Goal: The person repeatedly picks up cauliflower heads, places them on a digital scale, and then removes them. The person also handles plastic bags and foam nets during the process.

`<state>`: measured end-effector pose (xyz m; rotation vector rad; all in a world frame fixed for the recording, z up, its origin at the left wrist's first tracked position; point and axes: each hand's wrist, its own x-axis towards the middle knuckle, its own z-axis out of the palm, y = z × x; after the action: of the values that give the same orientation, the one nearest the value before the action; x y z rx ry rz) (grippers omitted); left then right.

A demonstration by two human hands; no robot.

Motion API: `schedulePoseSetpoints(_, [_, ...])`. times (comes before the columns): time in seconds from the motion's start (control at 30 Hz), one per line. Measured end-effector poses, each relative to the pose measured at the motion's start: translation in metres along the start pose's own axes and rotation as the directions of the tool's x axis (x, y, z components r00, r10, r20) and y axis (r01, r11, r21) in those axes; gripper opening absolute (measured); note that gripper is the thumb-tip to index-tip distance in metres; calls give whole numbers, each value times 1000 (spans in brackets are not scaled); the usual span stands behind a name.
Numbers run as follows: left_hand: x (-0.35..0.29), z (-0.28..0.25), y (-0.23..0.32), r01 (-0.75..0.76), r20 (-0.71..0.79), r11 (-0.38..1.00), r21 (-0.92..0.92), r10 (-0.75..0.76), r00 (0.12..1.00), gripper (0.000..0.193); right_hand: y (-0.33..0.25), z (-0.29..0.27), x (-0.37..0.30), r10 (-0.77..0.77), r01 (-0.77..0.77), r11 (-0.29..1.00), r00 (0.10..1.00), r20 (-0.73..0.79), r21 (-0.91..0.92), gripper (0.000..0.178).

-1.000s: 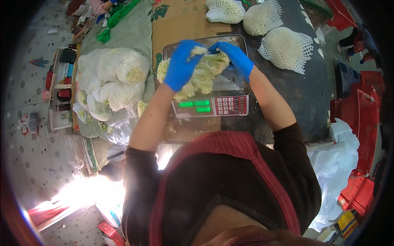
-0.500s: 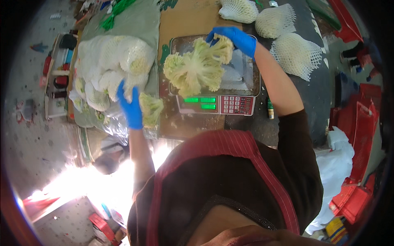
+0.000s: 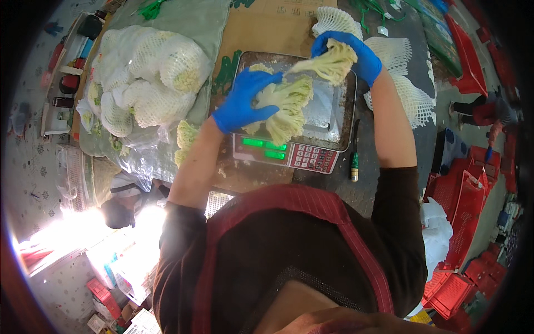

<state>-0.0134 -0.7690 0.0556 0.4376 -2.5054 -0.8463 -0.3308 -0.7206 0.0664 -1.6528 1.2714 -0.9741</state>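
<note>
My left hand (image 3: 245,101), in a blue glove, curls its thumb and fingers round a pale cauliflower head (image 3: 286,108) over the scale. My right hand (image 3: 356,54), also gloved in blue, grips a smaller cauliflower floret (image 3: 334,62) above the far right of the tray. The floret is apart from the larger head, its stalk towards my left hand. Below them lies the scale (image 3: 320,158), with a metal tray, lit green displays and a red-and-white keypad. Another cauliflower piece (image 3: 186,140) sits left of the scale, beside my left forearm.
Netted cauliflowers in a clear plastic bag (image 3: 161,72) fill the table's left. White foam nets (image 3: 411,97) lie beyond my right forearm. A green-handled knife (image 3: 355,167) rests right of the scale. Red crates (image 3: 459,206) and another person (image 3: 486,108) are off to the right.
My left hand has moved right from the bagged cauliflowers onto the cauliflower over the scale. My right hand has moved right and holds a floret away from the head. The view has shifted slightly.
</note>
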Motion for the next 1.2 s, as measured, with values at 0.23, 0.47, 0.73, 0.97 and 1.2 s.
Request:
schedulePoseSetpoints(0.23, [-37, 41, 55, 382, -453, 920, 87, -305, 838, 77, -15, 37, 39, 161, -243, 928, 945, 285, 281, 42])
schedulePoseSetpoints(0.47, [-33, 54, 37, 386, -473, 922, 17, -333, 816, 84, 14, 55, 78, -83, -151, 885, 881, 467, 441, 26])
schedulePoseSetpoints(0.73, [-41, 60, 22, 342, -539, 940, -5, -290, 791, 79, 4, 103, 79, 259, -466, 711, 869, 421, 526, 35])
schedulePoseSetpoints(0.97, [-42, 54, 21, 356, -499, 934, 6, -306, 811, 81, 27, 83, 91, 373, -439, 845, 893, 253, 305, 38])
schedulePoseSetpoints(1.2, [-87, 75, 63, 420, -636, 880, -221, -456, 622, 100, 9, 53, 2, 481, -414, 876, 786, -389, 247, 64])
